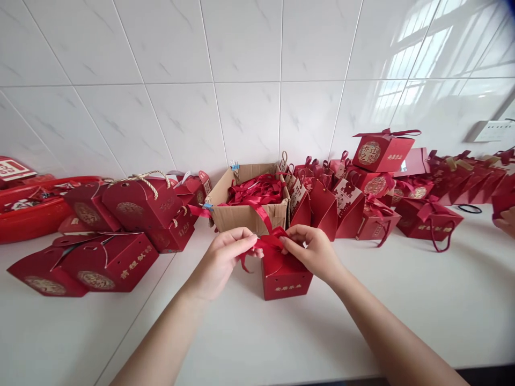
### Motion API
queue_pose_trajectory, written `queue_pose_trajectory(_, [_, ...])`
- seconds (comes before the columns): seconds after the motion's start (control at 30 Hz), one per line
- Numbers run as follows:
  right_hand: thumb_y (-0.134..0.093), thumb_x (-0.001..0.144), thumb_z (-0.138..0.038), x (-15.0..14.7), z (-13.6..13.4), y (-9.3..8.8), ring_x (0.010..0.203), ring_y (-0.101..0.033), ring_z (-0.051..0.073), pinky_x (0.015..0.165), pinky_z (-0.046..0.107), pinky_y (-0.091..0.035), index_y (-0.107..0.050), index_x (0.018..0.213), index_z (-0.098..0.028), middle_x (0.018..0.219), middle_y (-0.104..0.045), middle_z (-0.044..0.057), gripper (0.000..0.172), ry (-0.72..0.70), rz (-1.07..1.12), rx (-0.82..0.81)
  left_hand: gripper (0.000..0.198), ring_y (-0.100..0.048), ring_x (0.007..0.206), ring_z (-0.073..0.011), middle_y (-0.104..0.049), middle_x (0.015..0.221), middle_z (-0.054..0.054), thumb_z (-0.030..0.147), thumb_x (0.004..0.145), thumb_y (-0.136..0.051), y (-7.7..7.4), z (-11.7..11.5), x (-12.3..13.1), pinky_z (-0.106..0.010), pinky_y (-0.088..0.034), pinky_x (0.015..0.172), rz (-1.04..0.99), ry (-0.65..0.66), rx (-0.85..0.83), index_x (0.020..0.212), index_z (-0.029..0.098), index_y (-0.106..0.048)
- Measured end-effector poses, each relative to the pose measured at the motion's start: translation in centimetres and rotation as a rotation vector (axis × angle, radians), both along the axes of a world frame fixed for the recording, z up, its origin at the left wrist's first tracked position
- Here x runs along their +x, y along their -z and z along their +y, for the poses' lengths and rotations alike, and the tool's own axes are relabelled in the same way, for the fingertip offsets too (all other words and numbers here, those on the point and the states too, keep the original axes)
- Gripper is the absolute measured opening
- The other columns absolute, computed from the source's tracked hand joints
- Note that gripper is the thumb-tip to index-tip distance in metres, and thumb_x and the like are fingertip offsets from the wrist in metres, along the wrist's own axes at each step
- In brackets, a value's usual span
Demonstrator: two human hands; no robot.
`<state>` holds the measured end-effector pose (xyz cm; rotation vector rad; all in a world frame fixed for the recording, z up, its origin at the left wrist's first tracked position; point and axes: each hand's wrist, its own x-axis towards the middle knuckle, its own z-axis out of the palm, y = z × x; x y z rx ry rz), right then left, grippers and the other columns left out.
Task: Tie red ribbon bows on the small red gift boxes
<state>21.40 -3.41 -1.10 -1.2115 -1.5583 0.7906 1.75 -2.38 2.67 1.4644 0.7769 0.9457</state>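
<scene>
In the head view, the small red cardboard gift box with gold lettering on its front (287, 286) sits upright on the smooth white tabletop (281, 338), in front of the person and between the two hands. A shiny red satin ribbon (270, 240) lies in a loop over the box's closed top, and the handwork seems to be the tying of it. To do this well, I would hold the ribbon flat and untwisted, pinch it close to the middle of the top, and draw both sides evenly. The pull should be light, since thin card would probably crease or tip under a hard tug (satin also tends to slip, so a firm pinch matters more than force).

The left hand (219, 260) comes in from the near left, thumb and fingertips pressed together on the ribbon beside the box. The right hand (316, 252) arches over the box's right side, thumb and forefinger pinching the ribbon above the top. Both forearms slant inward from the lower edge.

Just beyond stands a brown corrugated carton (233, 219) full of tangled red ribbons (257, 188); a strip hangs over its near wall, though I cannot tell whether it joins the held piece.
</scene>
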Motion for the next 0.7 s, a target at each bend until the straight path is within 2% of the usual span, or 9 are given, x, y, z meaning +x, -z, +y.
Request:
queue_pose_trajectory(0.17, [-0.054,0.084,-0.027,0.1,-0.2,-0.1,0.059,-0.053,0.013,0.056,0.024,-0.040,-0.067,0.088,-0.021,0.072,-0.067,0.001,0.015,-0.054,-0.197,0.143,0.018,-0.059,0.073,-0.0158,-0.064,0.071,-0.002,0.032,0.080,-0.063,-2.0,-0.3,1.2,-0.029,-0.046,0.074,0.013,0.025,0.060,0.069,0.019,-0.065])
queue_pose_trajectory(0.27, [-0.051,0.085,-0.024,0.2,-0.5,-0.3,0.057,-0.048,0.012,0.055,0.024,-0.038,-0.066,0.088,-0.020,0.070,-0.065,0.000,0.016,-0.116,-0.254,0.213,0.015,-0.061,0.079,-0.0169,-0.067,0.076,-0.003,0.031,0.081,-0.064,-2.6,0.1,2.2,-0.031,-0.047,0.081,0.003,0.033,0.100,0.072,0.019,-0.068])
queue_pose_trajectory(0.37, [-0.054,0.085,-0.031,0.2,-0.7,-0.4,0.053,-0.042,0.011,0.051,0.024,-0.034,-0.063,0.081,-0.019,0.063,-0.058,-0.001,0.015,-0.122,-0.289,0.260,0.013,-0.064,0.087,-0.0196,-0.070,0.083,-0.004,0.031,0.080,-0.064,-2.7,0.7,2.8,-0.035,-0.048,0.087,-0.007,0.056,0.110,0.081,0.021,-0.071])
queue_pose_trajectory(0.5, [-0.052,0.087,-0.036,0.2,-0.5,0.0,0.054,-0.044,0.011,0.051,0.025,-0.035,-0.059,0.070,-0.018,0.061,-0.056,0.000,0.026,-0.073,-0.256,0.230,0.030,-0.063,0.099,-0.0264,-0.071,0.098,-0.009,0.046,0.082,-0.059,-2.2,1.7,3.1,-0.042,-0.048,0.091,0.014,0.093,0.105,0.095,0.022,-0.072])
queue_pose_trajectory(0.57, [-0.050,0.088,-0.037,0.2,-0.5,0.1,0.057,-0.047,0.013,0.053,0.025,-0.038,-0.059,0.068,-0.018,0.063,-0.058,0.001,0.029,-0.094,-0.188,0.192,0.038,-0.062,0.102,-0.0266,-0.070,0.101,-0.010,0.052,0.083,-0.055,-1.5,2.2,2.9,-0.041,-0.047,0.091,-0.017,0.065,0.109,0.099,0.021,-0.070])
queue_pose_trajectory(0.7, [-0.049,0.088,-0.042,0.2,-0.5,0.2,0.061,-0.051,0.014,0.055,0.024,-0.042,-0.059,0.068,-0.018,0.066,-0.059,0.002,0.033,-0.154,-0.082,0.123,0.028,-0.061,0.095,-0.0206,-0.068,0.094,-0.006,0.044,0.081,-0.061,0.6,2.7,2.2,-0.033,-0.047,0.085,0.011,-0.027,0.182,0.092,0.019,-0.065])
